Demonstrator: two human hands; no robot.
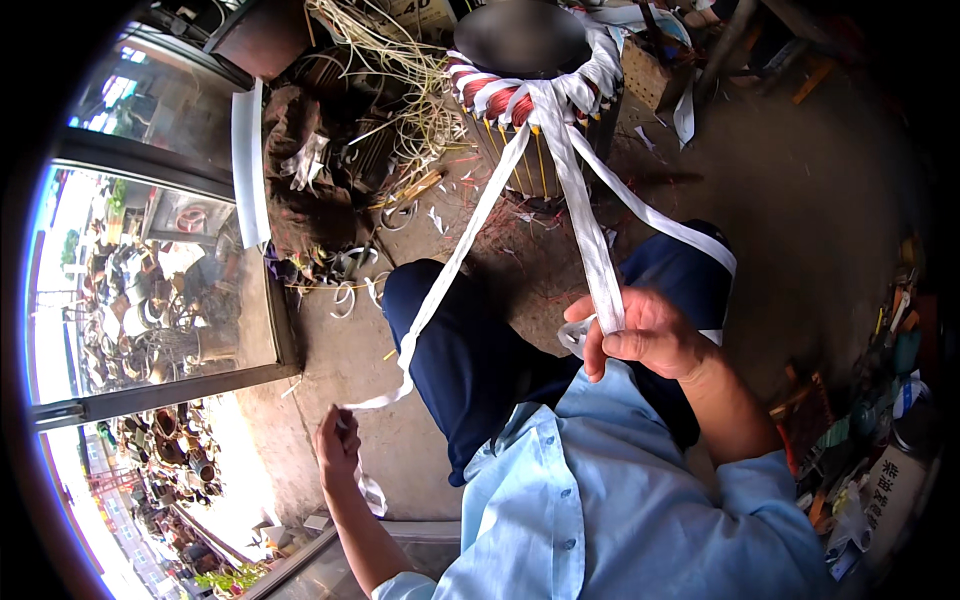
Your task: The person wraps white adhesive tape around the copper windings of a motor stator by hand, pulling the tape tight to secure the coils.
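Head view, left grip [339, 445] and right grip [652, 332], both holding white tape [580, 205]

1 left hand [338, 448], 1 right hand [650, 333], 3 white strips [580, 215], 1 wound coil [500, 98], 1 shirt [640, 490], 2 trouser legs [450, 345].

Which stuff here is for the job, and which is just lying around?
In use:
white strips, gripped by the left hand and right hand
red coils, partly wrapped

Seemingly lying about:
tangled pale cords
brown cloth
white scraps
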